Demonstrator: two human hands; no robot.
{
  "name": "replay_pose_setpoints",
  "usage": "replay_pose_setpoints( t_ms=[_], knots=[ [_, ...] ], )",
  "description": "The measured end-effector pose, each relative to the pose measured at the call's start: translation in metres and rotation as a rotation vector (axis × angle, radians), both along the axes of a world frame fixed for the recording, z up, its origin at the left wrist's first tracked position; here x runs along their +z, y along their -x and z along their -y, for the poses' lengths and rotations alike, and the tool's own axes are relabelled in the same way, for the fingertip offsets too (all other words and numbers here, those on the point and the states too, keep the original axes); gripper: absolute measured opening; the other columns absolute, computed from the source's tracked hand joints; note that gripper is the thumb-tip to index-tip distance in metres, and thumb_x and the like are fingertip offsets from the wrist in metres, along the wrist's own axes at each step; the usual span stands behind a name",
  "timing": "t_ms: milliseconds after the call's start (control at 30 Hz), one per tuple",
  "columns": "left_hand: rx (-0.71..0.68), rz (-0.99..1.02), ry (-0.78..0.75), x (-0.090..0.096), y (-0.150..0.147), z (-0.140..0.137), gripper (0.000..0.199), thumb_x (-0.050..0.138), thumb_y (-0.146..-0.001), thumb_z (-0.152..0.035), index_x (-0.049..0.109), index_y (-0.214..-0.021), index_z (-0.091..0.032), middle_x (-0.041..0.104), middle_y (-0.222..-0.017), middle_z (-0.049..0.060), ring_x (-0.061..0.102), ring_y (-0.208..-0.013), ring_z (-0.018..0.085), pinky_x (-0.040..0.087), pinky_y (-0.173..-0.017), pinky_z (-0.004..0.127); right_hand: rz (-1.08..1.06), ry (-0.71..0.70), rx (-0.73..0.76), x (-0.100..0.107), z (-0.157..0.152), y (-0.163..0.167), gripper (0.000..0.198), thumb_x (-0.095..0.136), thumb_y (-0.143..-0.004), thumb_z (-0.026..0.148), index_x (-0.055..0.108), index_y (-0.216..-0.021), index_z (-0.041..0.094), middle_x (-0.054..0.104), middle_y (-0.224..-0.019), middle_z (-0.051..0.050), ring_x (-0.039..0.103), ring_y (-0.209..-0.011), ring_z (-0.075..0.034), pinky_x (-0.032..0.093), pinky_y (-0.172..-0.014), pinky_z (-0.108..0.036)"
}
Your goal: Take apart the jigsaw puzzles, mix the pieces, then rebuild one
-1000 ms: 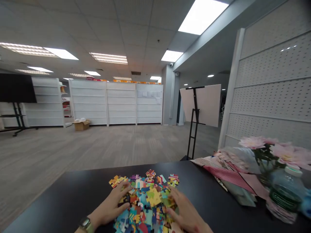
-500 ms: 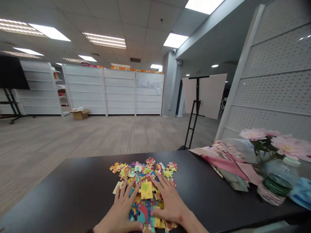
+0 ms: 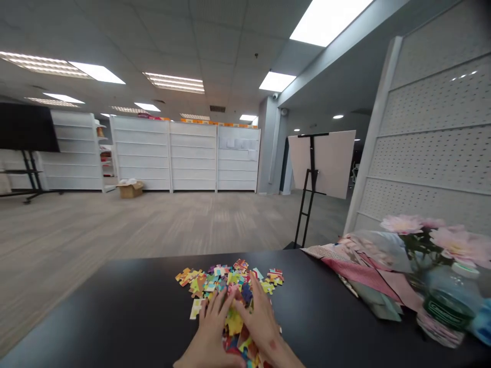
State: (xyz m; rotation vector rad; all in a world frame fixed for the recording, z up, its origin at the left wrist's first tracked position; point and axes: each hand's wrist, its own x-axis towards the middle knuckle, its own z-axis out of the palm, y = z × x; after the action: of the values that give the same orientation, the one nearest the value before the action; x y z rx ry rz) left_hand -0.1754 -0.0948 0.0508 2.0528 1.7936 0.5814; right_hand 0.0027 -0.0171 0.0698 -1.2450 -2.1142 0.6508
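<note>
Jigsaw pieces (image 3: 235, 323), heaped on desk (image 3: 126, 306), partly between left hand (image 3: 210, 329) and right hand (image 3: 261, 319), both loosely spread, near together, clamped on nothing visible; apparently at gathering stage, next calling for low, even inward pressure.

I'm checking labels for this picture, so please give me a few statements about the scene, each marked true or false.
1. The left hand and right hand are both at the jigsaw puzzle pieces. True.
2. The plastic bottle lies on its side. False: the plastic bottle stands upright.
3. Pink flowers show on the right of the view. True.
4. The cardboard box is on the black table. False: the cardboard box is on the floor.
5. A black easel holds a pale board. True.
</note>
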Motion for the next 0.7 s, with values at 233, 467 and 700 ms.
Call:
replay_pose_setpoints(
  t_ms=[233,467,700],
  knots=[
    [0.09,0.024,-0.077,-0.018,-0.005,-0.006,0.114,0.077,-0.069,-0.068,0.023,-0.159,-0.025,0.019,-0.166,0.014,0.012,-0.153,0.043,0.013,-0.123,0.066,0.133,0.035,-0.03,0.028,-0.012,0.025,0.075,0.059,-0.086,0.059,0.049,-0.144,0.012,0.065,-0.134,-0.018,0.058,-0.126,-0.037,0.044,-0.106,-0.046],
    [0.174,-0.023,-0.161,-0.004,-0.004,0.014,0.112,0.072,-0.073,-0.061,0.015,-0.161,-0.02,0.016,-0.168,0.012,0.009,-0.154,0.039,0.016,-0.125,0.058,0.177,0.027,-0.017,0.028,-0.021,0.035,0.053,0.06,-0.085,0.055,0.062,-0.12,0.015,0.069,-0.122,-0.017,0.062,-0.119,-0.036,0.044,-0.1,-0.042],
    [0.517,-0.288,-0.012,-0.008,-0.055,0.023,0.104,0.067,-0.07,-0.065,0.033,-0.155,-0.018,0.022,-0.164,0.015,0.019,-0.148,0.052,0.022,-0.109,0.079,0.194,0.057,0.027,0.037,-0.028,0.044,0.048,0.066,-0.077,0.054,0.061,-0.107,0.018,0.072,-0.11,-0.013,0.067,-0.106,-0.032,0.046,-0.085,-0.035]
  ],
)
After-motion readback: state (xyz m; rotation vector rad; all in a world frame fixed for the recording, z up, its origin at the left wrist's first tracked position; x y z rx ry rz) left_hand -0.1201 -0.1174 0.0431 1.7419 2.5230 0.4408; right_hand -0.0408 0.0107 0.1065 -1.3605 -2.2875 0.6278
